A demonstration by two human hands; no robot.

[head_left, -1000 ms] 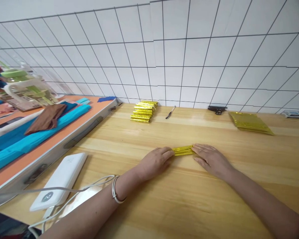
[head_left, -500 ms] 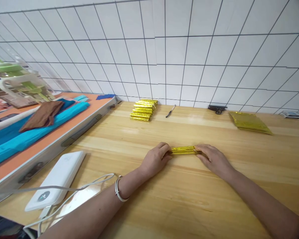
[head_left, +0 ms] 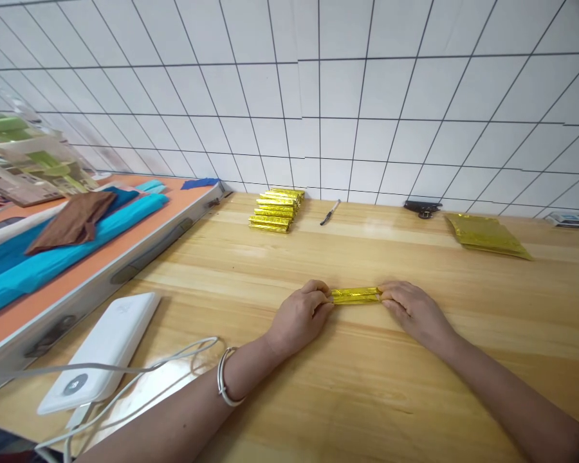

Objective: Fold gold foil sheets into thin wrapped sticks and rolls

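A narrow folded strip of shiny gold foil (head_left: 354,296) lies across the middle of the wooden table (head_left: 367,399). Its left end is pinched by my left hand (head_left: 303,316), which wears a silver bangle (head_left: 223,378) at the wrist. My right hand (head_left: 415,312) pinches the other end, its thumb on the near side. Fingers hide both tips of the strip. Farther back sits a pile of similar gold foil rolls (head_left: 276,211). A stack of flat gold foil sheets (head_left: 487,235) rests at the back right.
A pen (head_left: 330,213) and a black clip-like object (head_left: 422,209) lie near the tiled wall (head_left: 342,90). At left are a white power bank (head_left: 101,350) with a cable (head_left: 174,357), and an orange-topped surface (head_left: 149,241) holding blue paper rolls (head_left: 77,251) and a brown piece (head_left: 72,222).
The view has shifted slightly. The foil strip looks flatter and a little turned between my fingers; both hands keep their hold at its ends.
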